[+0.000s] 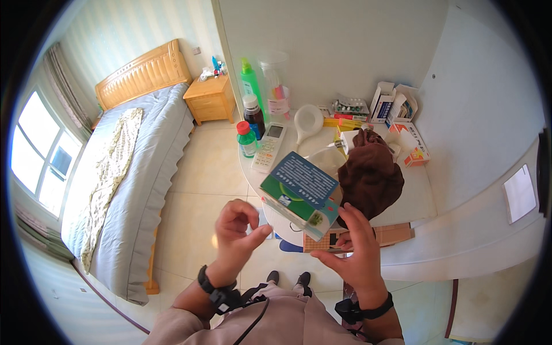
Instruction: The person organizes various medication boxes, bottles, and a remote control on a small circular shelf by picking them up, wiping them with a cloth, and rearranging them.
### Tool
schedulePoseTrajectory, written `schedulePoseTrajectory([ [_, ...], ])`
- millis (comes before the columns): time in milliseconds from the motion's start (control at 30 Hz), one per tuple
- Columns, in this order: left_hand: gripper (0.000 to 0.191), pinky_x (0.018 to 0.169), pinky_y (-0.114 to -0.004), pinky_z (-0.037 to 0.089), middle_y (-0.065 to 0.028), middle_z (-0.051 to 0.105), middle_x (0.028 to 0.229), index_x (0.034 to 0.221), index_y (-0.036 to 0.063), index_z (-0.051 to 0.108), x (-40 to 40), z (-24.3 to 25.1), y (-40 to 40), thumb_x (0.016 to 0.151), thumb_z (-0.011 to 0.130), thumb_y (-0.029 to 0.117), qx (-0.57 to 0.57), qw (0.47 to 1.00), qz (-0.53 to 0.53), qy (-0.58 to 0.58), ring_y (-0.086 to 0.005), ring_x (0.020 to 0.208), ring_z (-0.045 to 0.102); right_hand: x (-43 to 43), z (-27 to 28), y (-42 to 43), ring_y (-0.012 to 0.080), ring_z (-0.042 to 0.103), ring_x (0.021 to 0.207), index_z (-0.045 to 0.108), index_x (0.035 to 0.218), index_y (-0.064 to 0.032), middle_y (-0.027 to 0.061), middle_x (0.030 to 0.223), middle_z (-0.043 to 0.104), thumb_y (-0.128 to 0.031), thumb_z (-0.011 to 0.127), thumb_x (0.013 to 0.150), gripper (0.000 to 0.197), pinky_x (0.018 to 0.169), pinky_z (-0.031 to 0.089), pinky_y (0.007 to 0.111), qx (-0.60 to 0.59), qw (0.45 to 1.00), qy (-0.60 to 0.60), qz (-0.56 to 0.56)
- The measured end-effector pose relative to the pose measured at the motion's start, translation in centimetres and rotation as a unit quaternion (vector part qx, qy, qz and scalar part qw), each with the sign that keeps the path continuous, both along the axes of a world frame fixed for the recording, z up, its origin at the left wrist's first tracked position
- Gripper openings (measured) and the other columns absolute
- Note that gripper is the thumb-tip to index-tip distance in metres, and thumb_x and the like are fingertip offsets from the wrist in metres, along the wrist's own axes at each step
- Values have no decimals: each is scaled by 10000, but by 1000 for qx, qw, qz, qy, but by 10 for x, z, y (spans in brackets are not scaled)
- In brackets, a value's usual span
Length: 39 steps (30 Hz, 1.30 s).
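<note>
A green and blue carton [297, 194] with printed writing lies tilted near the front edge of a white shelf-like table [420, 202]. My left hand [241, 228] is in the air left of the carton, its fingers curled, thumb apart, nothing held. My right hand [358, 246] is at the carton's right side, thumb and fingers apart. Its index fingertip overlaps the carton's edge; whether they touch I cannot tell. A dark brown cloth [371, 181] is bunched just beyond that hand. Behind the carton lies a clear plastic item [325, 157], partly hidden.
To the left stand a red-capped green bottle [247, 140], a dark bottle [253, 114], a green spray bottle [250, 82] and a white remote control [269, 146]. Medicine boxes [381, 103] and blister packs [349, 105] line the back. Below is a cardboard box [394, 235]; a bed [129, 172] is further left.
</note>
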<state>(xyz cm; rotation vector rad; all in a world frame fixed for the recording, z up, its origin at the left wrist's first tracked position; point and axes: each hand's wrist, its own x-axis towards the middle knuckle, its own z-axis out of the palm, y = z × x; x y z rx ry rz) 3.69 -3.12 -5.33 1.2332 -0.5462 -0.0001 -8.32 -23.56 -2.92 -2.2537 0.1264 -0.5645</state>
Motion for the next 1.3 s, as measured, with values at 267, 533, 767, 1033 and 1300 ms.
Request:
schedulePoseTrajectory([
  [267, 897, 925, -368, 423, -95, 505, 1305, 1395, 86, 406, 31, -30, -1, 628, 866, 155, 291, 948, 23, -126, -242, 1106, 485, 23, -8, 23, 259, 625, 966, 434, 1312, -2, 218, 1388, 410, -248, 871, 642, 837, 686, 549, 313, 20, 998, 29, -59],
  [533, 838, 1030, -412, 361, -139, 482, 1361, 1373, 84, 430, 56, -21, -2, 651, 847, 157, 317, 930, -39, -182, -344, 1232, 426, 35, -5, 30, 149, 663, 778, 487, 1218, 12, 176, 1102, 620, -115, 823, 695, 634, 655, 548, 263, 212, 973, 56, -73],
  [767, 860, 1080, -421, 312, -174, 442, 1393, 1378, 64, 426, 87, -20, -10, 642, 851, 193, 324, 915, -132, -202, -394, 1248, 393, 39, -7, 34, 166, 664, 896, 425, 1254, 55, 168, 1122, 615, -19, 765, 742, 619, 768, 557, 267, 331, 942, -42, -40],
  [1033, 855, 1062, -405, 352, -165, 438, 1385, 1322, 77, 493, 97, -8, -26, 561, 874, 163, 371, 867, -224, -243, -388, 1265, 379, 38, 9, 31, 172, 661, 937, 406, 1273, 72, 179, 1117, 620, 15, 758, 734, 647, 779, 558, 260, 331, 941, -52, -52],
  [1300, 911, 1042, -384, 385, -185, 442, 1355, 1317, 62, 481, 92, -14, -18, 509, 885, 184, 355, 868, -203, -282, -386, 1248, 409, 36, -2, 37, 202, 651, 977, 397, 1281, 80, 183, 1137, 607, 29, 760, 733, 659, 817, 553, 286, 342, 936, -76, -41],
])
